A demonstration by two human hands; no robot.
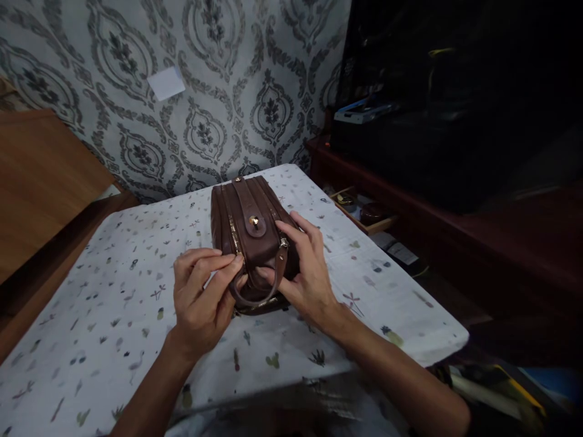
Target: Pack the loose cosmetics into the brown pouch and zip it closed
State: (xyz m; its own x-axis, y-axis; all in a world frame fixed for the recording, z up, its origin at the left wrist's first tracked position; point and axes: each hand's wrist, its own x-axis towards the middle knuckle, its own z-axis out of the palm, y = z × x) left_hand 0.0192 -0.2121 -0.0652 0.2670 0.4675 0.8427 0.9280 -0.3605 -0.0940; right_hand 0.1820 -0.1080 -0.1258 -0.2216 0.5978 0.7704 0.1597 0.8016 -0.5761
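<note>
A brown leather bag lies on the table, with a strap and metal clasp on top, gold-toned zippers and a looped handle at its near end. My left hand is closed at the bag's near left corner, thumb and forefinger pinched at the end of the left zipper. The small pull there is mostly covered by my fingertips. My right hand grips the near right corner, its thumb by the handle and its fingers along the right side near the other zipper's end.
A white patterned cloth covers the table. Behind it stands a wall with ornate wallpaper and a white paper. Wooden furniture borders the left. To the right are a dark red cabinet, an open drawer with small items, and a large dark screen.
</note>
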